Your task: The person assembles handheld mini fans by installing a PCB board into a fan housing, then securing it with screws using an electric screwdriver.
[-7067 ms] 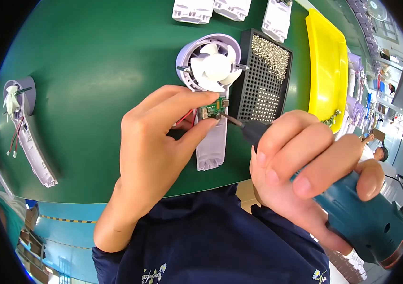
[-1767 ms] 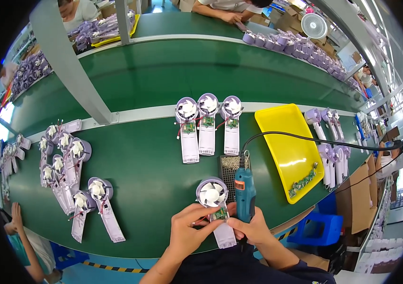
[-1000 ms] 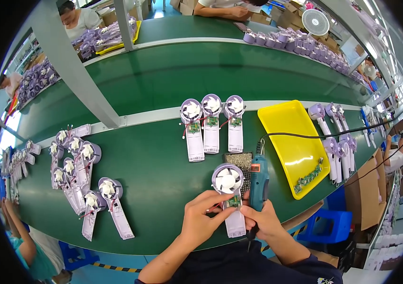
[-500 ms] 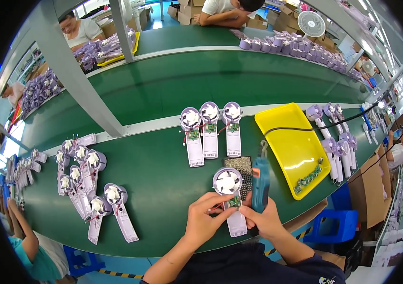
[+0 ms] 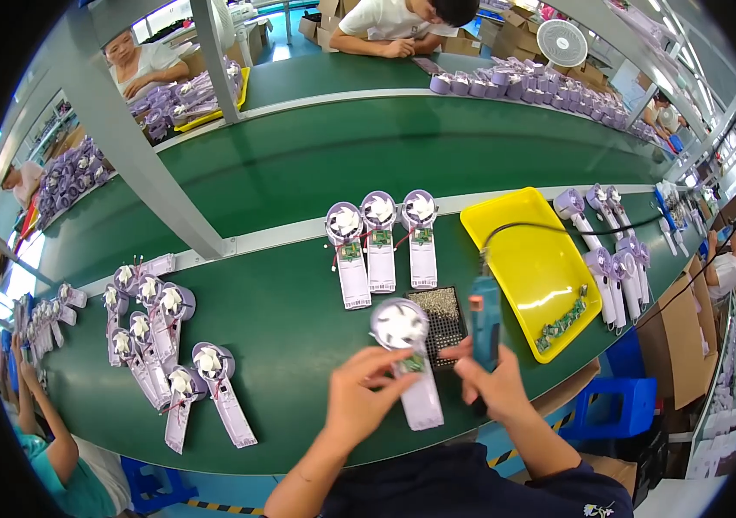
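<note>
A half-assembled handheld fan (image 5: 421, 404), purple-rimmed with white blades and a small green circuit board on its handle, is slightly blurred in front of me. My left hand (image 5: 359, 390) grips it at the handle by the board, thumb and fingers closed. In my right hand (image 5: 496, 384) is a teal electric screwdriver (image 5: 484, 324), upright, with a black cable at its top. The fingers of that hand are apart from the fan, close to a black perforated screw tray (image 5: 447, 330) holding small metal screws.
Three open fans (image 5: 378, 246) stand in a row beyond the screw tray. Several more fans (image 5: 150, 324) lie at left. A yellow tray (image 5: 528, 250) with green circuit boards (image 5: 563, 321) is at right, beside finished-looking fans (image 5: 617, 276). Co-workers sit across the green bench (image 5: 299, 371).
My right hand and the screwdriver have moved right, off the fan. The fan has shifted slightly left with my left hand still on it, showing more of the screw tray.
</note>
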The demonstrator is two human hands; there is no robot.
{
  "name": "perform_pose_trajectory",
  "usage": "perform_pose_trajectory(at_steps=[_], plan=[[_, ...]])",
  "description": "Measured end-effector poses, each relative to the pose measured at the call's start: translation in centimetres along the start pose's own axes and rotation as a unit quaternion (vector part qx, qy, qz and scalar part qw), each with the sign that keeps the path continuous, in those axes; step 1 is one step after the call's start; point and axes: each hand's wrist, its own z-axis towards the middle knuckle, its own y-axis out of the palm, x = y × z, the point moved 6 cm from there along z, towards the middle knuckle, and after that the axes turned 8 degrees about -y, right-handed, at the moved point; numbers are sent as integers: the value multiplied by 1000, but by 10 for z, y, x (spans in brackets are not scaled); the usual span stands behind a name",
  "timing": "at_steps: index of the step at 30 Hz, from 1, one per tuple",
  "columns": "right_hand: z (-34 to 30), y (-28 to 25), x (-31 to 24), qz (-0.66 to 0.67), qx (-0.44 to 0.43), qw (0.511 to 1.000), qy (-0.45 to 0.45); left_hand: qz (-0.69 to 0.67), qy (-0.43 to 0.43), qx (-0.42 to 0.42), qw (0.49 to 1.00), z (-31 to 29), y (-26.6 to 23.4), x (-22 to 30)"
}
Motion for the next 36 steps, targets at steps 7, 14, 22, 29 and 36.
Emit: perform_pose_trajectory(at_steps=[7,14,22,29,36], plan=[[34,-73,-3,-368,119,915,-112,54,56,165,983,60,-105,9],[31,-55,-8,-559,179,777,-229,120,80,136,980,138,-131,-19],[72,41,-57,-436,62,810,-387,220,-12,274,936,158,-118,-19],[154,76,-23,-659,-6,707,-255,309,75,322,892,154,-72,-11],[160,76,-7,-589,-6,750,-301,301,106,331,888,151,-73,-17]])
